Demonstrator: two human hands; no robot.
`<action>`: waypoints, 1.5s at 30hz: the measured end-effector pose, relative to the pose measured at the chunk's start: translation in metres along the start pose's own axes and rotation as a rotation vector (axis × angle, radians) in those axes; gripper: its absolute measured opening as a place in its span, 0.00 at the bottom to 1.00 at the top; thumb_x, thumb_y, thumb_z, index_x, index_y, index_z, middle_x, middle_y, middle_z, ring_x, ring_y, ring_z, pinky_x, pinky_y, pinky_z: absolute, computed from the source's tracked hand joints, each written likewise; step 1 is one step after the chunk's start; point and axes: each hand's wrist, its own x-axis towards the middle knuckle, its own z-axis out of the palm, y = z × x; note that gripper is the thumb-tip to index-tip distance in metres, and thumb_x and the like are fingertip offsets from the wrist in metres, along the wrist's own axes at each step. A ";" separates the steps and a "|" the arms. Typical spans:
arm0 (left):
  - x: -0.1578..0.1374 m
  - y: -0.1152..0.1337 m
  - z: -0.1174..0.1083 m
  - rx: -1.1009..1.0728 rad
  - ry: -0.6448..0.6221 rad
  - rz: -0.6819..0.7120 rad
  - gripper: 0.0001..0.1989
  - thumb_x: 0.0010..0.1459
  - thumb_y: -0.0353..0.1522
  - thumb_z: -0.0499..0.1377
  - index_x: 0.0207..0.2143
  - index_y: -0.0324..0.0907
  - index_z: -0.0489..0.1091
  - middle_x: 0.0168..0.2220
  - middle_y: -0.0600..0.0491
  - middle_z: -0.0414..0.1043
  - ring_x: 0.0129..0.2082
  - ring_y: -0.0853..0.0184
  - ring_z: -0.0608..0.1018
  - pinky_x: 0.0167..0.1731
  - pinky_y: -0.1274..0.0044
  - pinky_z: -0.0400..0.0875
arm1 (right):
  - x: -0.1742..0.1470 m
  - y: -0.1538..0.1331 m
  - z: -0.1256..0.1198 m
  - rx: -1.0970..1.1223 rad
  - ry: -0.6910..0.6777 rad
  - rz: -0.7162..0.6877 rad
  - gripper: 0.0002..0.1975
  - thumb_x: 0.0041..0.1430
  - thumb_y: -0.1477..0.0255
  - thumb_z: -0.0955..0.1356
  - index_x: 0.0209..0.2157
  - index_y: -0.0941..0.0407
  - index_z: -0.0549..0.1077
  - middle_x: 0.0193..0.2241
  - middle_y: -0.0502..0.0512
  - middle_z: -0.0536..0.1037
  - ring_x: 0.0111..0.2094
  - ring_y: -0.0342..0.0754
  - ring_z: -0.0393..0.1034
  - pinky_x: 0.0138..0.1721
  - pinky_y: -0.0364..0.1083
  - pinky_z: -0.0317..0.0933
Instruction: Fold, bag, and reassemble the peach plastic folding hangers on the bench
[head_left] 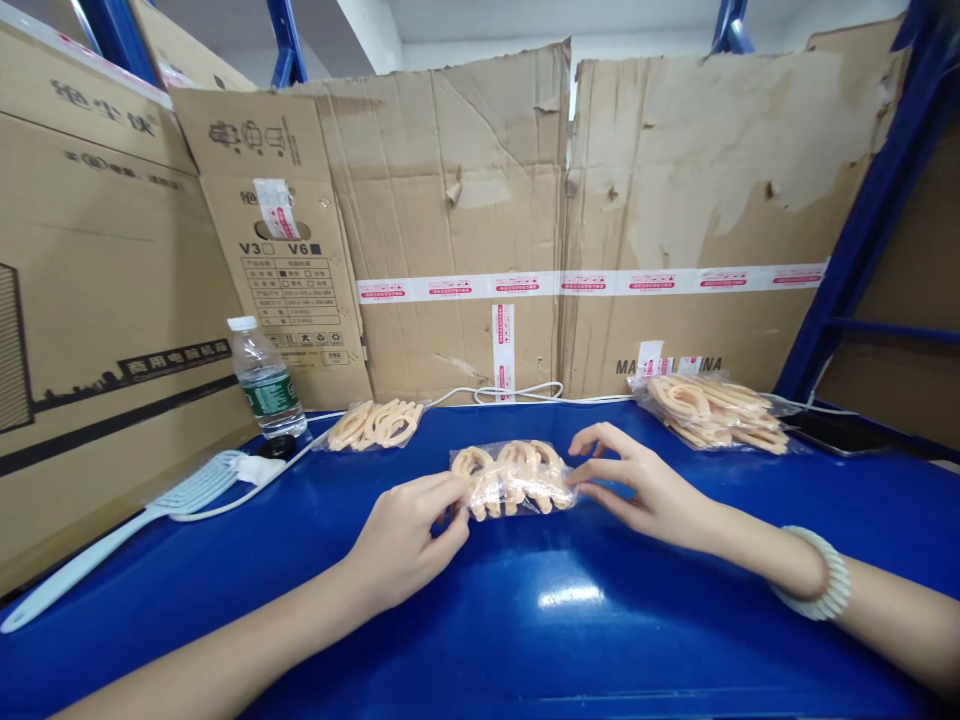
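A clear plastic bag (517,482) of peach-coloured looped pieces lies on the blue table, in the middle of the head view. My left hand (412,535) pinches the left end of this bag, its thumb and fingers bent together. At the bag's right end is my right hand (641,485), fingers apart, with the lower fingertips at the plastic edge. A pale beaded bracelet (825,575) circles my right wrist. What exactly the looped pieces are, I cannot tell.
Similar bags stand behind: a small one (379,425) at left and a fuller pile (712,410) at right, beside a dark phone (840,435). A water bottle (266,385) and pale blue hairbrush (180,490) are at left. Cardboard (457,230) walls the back; a white cable (517,392) runs along it.
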 end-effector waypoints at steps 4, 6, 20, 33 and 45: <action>0.000 -0.002 0.002 0.013 -0.032 -0.019 0.07 0.57 0.27 0.51 0.26 0.42 0.61 0.24 0.58 0.63 0.25 0.69 0.68 0.27 0.78 0.57 | 0.000 -0.002 0.002 -0.039 -0.122 -0.049 0.10 0.64 0.77 0.62 0.41 0.57 0.74 0.36 0.59 0.73 0.39 0.53 0.65 0.44 0.53 0.61; -0.001 -0.002 0.002 0.035 -0.055 -0.024 0.07 0.56 0.26 0.51 0.25 0.42 0.60 0.23 0.58 0.63 0.25 0.69 0.67 0.27 0.78 0.56 | 0.000 -0.004 0.001 -0.091 -0.154 -0.042 0.10 0.63 0.77 0.62 0.41 0.57 0.74 0.36 0.59 0.74 0.39 0.54 0.65 0.44 0.54 0.61; 0.000 -0.001 0.002 0.154 -0.161 -0.043 0.05 0.52 0.27 0.51 0.25 0.42 0.62 0.24 0.57 0.66 0.26 0.68 0.69 0.27 0.76 0.55 | -0.004 0.002 0.015 -0.168 -0.091 -0.191 0.17 0.72 0.72 0.56 0.35 0.58 0.72 0.31 0.59 0.73 0.36 0.52 0.66 0.39 0.50 0.63; 0.009 -0.008 -0.045 -0.214 0.131 -0.155 0.07 0.51 0.32 0.56 0.21 0.41 0.65 0.25 0.56 0.66 0.29 0.66 0.69 0.32 0.76 0.59 | 0.050 -0.019 0.012 0.253 0.321 0.033 0.08 0.67 0.73 0.61 0.32 0.55 0.66 0.29 0.52 0.71 0.30 0.47 0.65 0.33 0.46 0.61; 0.038 -0.129 -0.045 -0.568 0.827 -0.744 0.12 0.65 0.37 0.57 0.43 0.36 0.69 0.39 0.50 0.72 0.33 0.67 0.76 0.33 0.73 0.75 | 0.228 -0.001 0.106 0.596 0.426 0.447 0.07 0.66 0.69 0.67 0.37 0.59 0.71 0.34 0.51 0.74 0.33 0.46 0.70 0.36 0.48 0.67</action>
